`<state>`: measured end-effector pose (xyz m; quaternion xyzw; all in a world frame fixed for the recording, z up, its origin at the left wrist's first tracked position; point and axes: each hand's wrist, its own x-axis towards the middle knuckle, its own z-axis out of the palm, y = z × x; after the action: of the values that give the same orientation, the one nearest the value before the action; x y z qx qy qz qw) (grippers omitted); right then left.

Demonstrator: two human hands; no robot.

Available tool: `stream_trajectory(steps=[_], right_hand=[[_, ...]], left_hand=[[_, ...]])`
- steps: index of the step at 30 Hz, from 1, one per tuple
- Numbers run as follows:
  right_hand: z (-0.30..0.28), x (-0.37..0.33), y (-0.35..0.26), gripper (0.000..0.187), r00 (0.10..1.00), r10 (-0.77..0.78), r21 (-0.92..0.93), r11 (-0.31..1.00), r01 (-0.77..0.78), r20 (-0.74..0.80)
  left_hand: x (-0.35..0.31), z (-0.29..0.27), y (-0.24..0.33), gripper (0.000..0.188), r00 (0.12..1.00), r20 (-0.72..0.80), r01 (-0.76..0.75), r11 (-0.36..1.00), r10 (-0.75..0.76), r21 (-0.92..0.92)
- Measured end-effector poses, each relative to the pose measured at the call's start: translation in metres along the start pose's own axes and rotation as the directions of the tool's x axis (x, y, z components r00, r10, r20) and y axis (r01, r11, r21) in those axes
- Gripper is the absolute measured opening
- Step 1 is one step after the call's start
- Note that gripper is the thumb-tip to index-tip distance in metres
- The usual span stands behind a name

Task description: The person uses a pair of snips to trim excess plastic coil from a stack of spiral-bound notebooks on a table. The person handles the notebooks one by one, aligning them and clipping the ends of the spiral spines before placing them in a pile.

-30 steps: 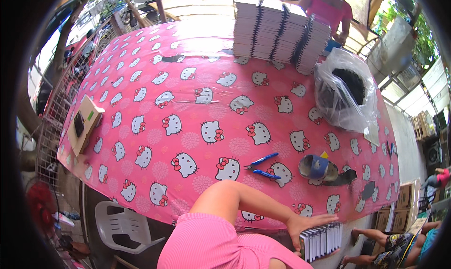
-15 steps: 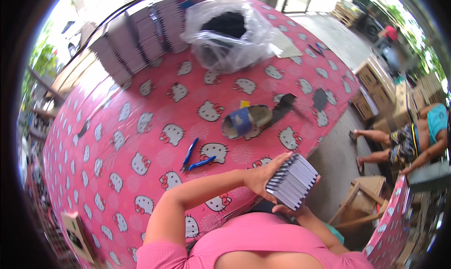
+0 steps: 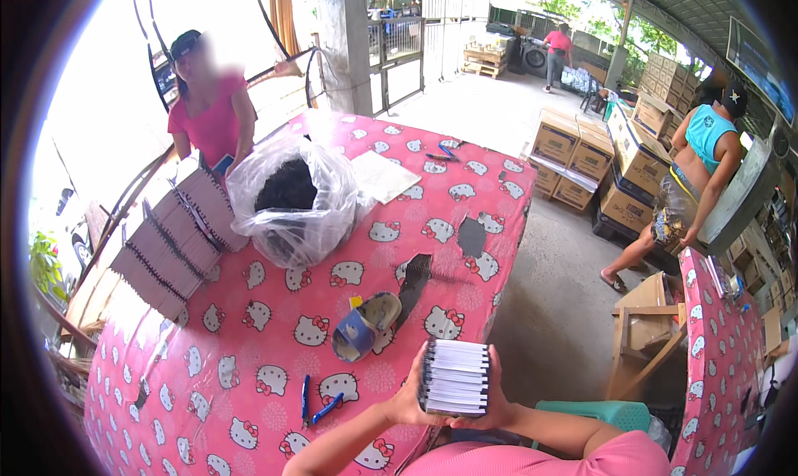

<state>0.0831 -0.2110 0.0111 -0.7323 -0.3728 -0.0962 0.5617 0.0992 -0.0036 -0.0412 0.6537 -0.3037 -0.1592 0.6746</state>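
Between my two hands is a block of several small notebooks point(image 3: 455, 379), with dark binding along its sides and white page edges facing up. My left hand point(image 3: 407, 401) grips the block's left side, and my right hand point(image 3: 497, 399) wraps its right side. Both hold it just off the table's near right edge. To the left of my left hand, blue-handled pliers point(image 3: 319, 406) lie spread on the table. Farther off lies a blue and tan slipper point(image 3: 357, 336), with a small yellow piece beside it.
The table has a pink cartoon-cat cover point(image 3: 274, 343). A clear bag of black pieces point(image 3: 291, 202) and tall notebook stacks point(image 3: 170, 243) stand far left, near a co-worker in pink point(image 3: 212, 114). At right are a green stool point(image 3: 594, 411), cartons point(image 3: 573, 152) and a person in turquoise point(image 3: 706, 156).
My view has tilted up, showing more of the yard and the people. The notebook block has turned from slanted to nearly square, with a hand on each side of it.
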Motion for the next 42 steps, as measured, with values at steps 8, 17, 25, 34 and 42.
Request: stream_trajectory(steps=[8,17,25,34,42], right_hand=[[0.083,0.112,-0.036,0.107,0.671,0.439,0.359,0.601,-0.714,0.598],[0.273,0.073,-0.083,0.142,0.107,0.205,0.019,0.392,-0.92,0.973],[0.291,0.049,-0.077,0.134,0.222,0.238,0.007,0.667,-0.745,0.945],[0.06,0.041,-0.02,0.041,0.31,0.131,0.037,0.875,-0.482,0.942],[-0.036,0.013,0.023,0.028,0.134,0.402,-0.285,0.812,-0.51,0.906]], left_hand=[[-0.101,0.015,0.121,0.08,0.479,-0.694,-0.188,0.71,-0.538,-0.679],[-0.279,0.027,0.14,0.045,0.06,-0.725,-0.279,0.686,-0.686,-0.672],[-0.308,0.017,0.122,0.053,-0.019,-0.797,0.093,0.793,-0.603,-0.602],[-0.174,0.14,0.217,0.018,0.102,-0.995,0.536,0.843,-0.011,0.046],[-0.173,0.234,0.064,0.036,0.116,-0.73,0.336,0.718,-0.674,-0.61]])
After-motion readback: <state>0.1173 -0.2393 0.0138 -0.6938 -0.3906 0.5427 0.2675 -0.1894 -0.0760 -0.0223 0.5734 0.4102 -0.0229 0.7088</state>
